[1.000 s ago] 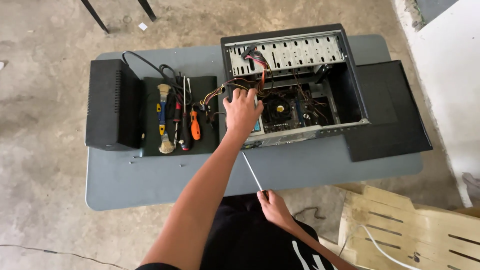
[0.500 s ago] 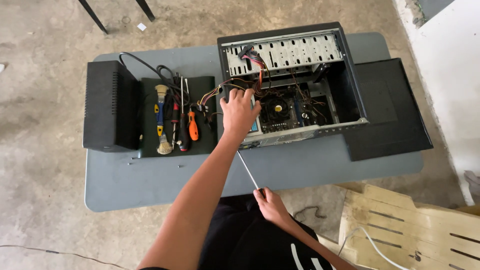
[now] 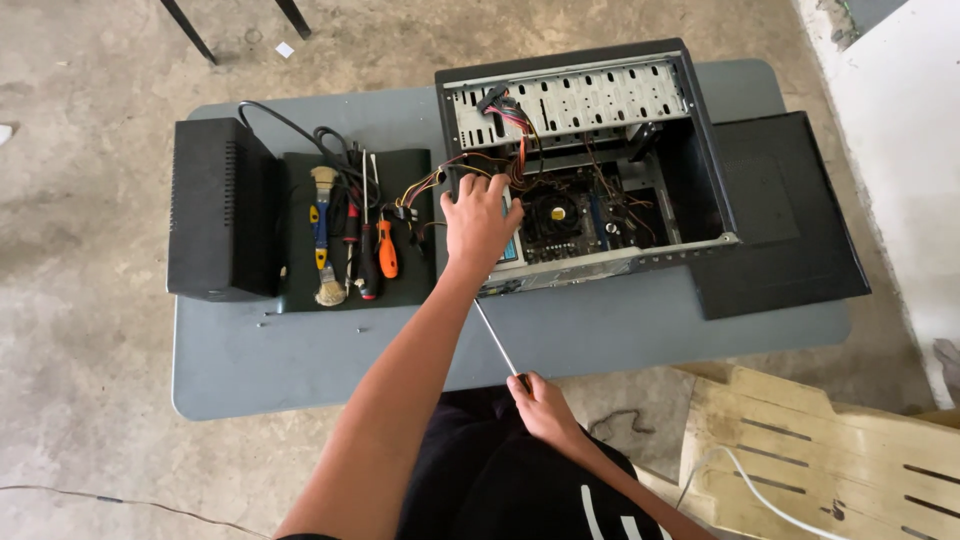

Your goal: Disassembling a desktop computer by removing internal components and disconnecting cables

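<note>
An open black computer case [image 3: 580,95] lies on its side on a grey table [image 3: 300,360], its motherboard [image 3: 570,215] and coloured wires exposed. My left hand [image 3: 480,215] reaches out to the case's left front corner, fingers spread over the edge beside the wire bundle [image 3: 430,185]; I see nothing gripped in it. My right hand [image 3: 545,405] is near my lap, below the table's front edge. It holds a long thin screwdriver [image 3: 497,342] whose shaft points up and left toward the case's front edge, passing under my left wrist.
A black box [image 3: 220,210] stands at the table's left. Beside it a dark mat [image 3: 400,290] carries a brush [image 3: 322,230], an orange-handled screwdriver [image 3: 387,255] and other tools. The case's black side panel [image 3: 790,220] lies on the right. Pale slatted wood [image 3: 820,450] sits on the floor at lower right.
Both hands stay almost where they were. The view has drifted slightly, and my left hand remains on the case's left front corner.
</note>
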